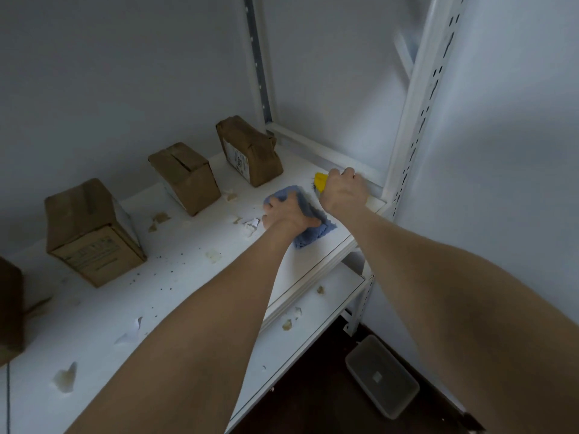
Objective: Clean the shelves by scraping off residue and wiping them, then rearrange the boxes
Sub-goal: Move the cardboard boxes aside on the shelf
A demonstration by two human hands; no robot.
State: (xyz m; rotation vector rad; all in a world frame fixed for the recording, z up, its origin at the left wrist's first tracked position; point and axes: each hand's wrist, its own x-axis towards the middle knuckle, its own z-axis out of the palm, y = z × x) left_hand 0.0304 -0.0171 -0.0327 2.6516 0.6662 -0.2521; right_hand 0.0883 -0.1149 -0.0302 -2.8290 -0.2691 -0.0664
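On my feed: left hand [286,213] clenched on blue cloth [315,235], pressing it onto top shelf [188,277] near right front corner. Right hand [343,191] just beyond, fingers wrapped round yellow scraper [321,180], at right edge of shelf beside side rail. I count three brown boxes [185,177] along back edge, standing apart; fourth box [11,308] cut off at left edge. Torn paper scraps [64,377] and dark specks scattered over shelf middle and front. More scraps on lower shelf [326,311]. Clear plastic tray [382,375] on floor below.
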